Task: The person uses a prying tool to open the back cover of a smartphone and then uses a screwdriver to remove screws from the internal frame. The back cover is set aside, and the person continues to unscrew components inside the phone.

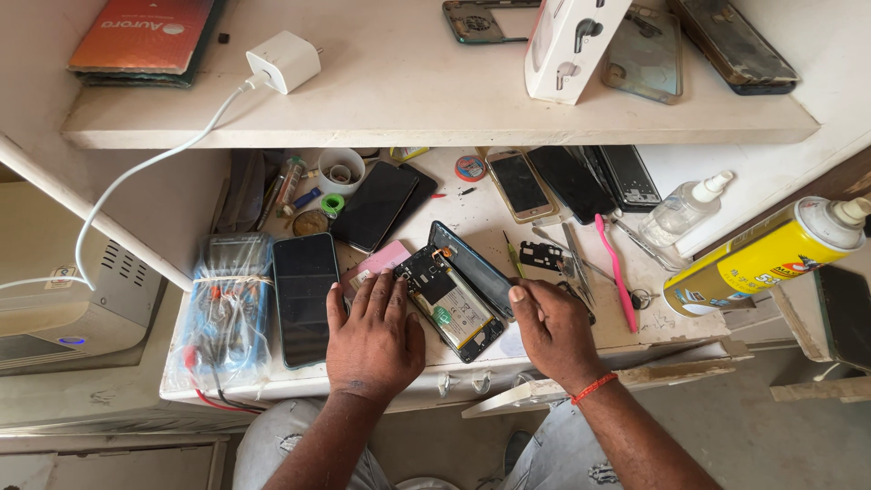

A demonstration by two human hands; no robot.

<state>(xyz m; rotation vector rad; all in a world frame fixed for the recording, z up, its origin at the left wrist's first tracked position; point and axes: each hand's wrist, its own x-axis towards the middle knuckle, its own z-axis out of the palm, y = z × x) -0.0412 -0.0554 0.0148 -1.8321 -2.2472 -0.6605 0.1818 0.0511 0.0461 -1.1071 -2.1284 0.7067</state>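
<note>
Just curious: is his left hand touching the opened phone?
Touching. The head view shows the left hand with fingertips resting on the opened phone's left edge.

Opened phone with exposed battery and circuit board (451,304) at front centre of white workbench (671,327), between left hand (374,338) and right hand (551,332). Black-screened smartphone (305,297) left of left hand; plastic-wrapped bundle (225,308) further left. Pink plastic pry tool (615,269) right of right hand; yellow spray can (769,256) at far right. White charger block (283,61) on shelf above.
</note>
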